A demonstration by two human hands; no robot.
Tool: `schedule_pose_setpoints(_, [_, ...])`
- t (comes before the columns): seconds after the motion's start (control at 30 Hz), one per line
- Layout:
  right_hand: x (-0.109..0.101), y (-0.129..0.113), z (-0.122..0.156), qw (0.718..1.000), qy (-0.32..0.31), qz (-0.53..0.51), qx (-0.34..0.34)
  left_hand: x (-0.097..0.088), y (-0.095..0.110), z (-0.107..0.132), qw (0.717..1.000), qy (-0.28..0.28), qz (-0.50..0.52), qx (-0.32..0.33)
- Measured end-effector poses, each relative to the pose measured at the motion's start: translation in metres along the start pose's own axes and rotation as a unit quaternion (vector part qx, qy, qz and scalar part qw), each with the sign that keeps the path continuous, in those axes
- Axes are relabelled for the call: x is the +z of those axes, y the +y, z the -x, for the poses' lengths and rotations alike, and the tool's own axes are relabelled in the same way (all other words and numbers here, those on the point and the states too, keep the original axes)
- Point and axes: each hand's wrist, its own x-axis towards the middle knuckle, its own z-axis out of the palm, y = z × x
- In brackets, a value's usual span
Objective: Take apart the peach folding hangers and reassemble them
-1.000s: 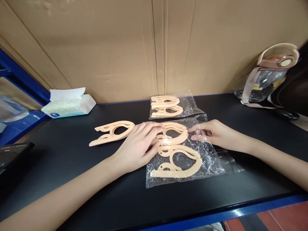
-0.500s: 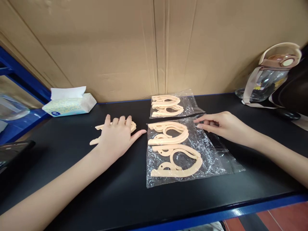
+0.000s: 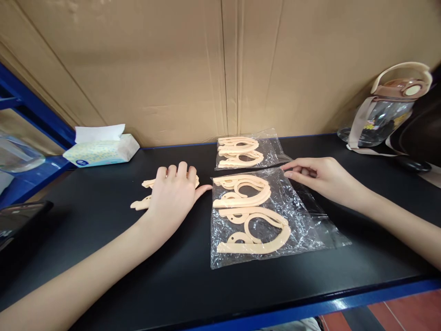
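My left hand (image 3: 173, 193) lies over a loose beige folding hanger (image 3: 139, 203), its fingers curled across the far side and the thumb stretched out to the right. Most of that hanger is hidden under the palm. Beside it lies a clear plastic bag (image 3: 305, 230) holding beige folding hangers (image 3: 253, 248). At the bag's far right corner, my right hand (image 3: 312, 177) pinches the film between thumb and forefinger. Just behind sits another clear bag (image 3: 270, 149) with more folding hangers (image 3: 241, 148) inside.
A tissue pack (image 3: 103, 151) stands at the back left, near a blue metal frame (image 3: 34, 115). A dark phone-like object (image 3: 24, 218) is at the left edge. Cardboard (image 3: 165, 69) rises behind the black tabletop (image 3: 165, 285). A strapped water bottle (image 3: 389, 115) stands at the back right.
My left hand has shifted slightly right, and the loose hanger has moved with it. My right hand has closed in on the bag's corner; the bags lie nearly unchanged.
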Motion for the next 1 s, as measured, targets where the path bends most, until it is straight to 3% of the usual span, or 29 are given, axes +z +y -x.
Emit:
schedule_pose_setpoints(0.17, [-0.002, -0.006, 0.002, 0.997, 0.074, -0.038, -0.007, -0.011, 0.008, 0.001, 0.996, 0.007, -0.082, 0.031])
schedule_pose_setpoints(0.3, [-0.003, -0.013, 0.005, 0.994, 0.055, -0.044, -0.078, -0.021, 0.013, 0.004, 0.994, 0.063, -0.082, 0.041])
schedule_pose_setpoints(0.4, [-0.002, -0.024, 0.009, 0.989, 0.008, -0.07, -0.126, -0.03, 0.02, 0.006, 0.99, 0.109, -0.058, 0.069])
schedule_pose_setpoints(0.5, [-0.001, -0.04, 0.014, 0.976, -0.082, -0.145, -0.141, -0.038, 0.028, 0.008, 0.985, 0.137, -0.01, 0.106])
schedule_pose_setpoints(0.6, [-0.001, -0.056, 0.02, 0.946, -0.196, -0.209, -0.151, -0.044, 0.038, 0.011, 0.974, 0.171, 0.045, 0.142])
schedule_pose_setpoints(0.7, [0.001, -0.066, 0.024, 0.916, -0.272, -0.246, -0.164, -0.049, 0.047, 0.016, 0.96, 0.202, 0.075, 0.177])
schedule_pose_setpoints(0.87, [0.004, -0.068, 0.025, 0.879, -0.319, -0.31, -0.173, -0.051, 0.056, 0.021, 0.948, 0.214, 0.102, 0.212])
schedule_pose_setpoints(1.0, [0.004, -0.069, 0.024, 0.873, -0.32, -0.338, -0.149, -0.047, 0.059, 0.021, 0.947, 0.204, 0.111, 0.223])
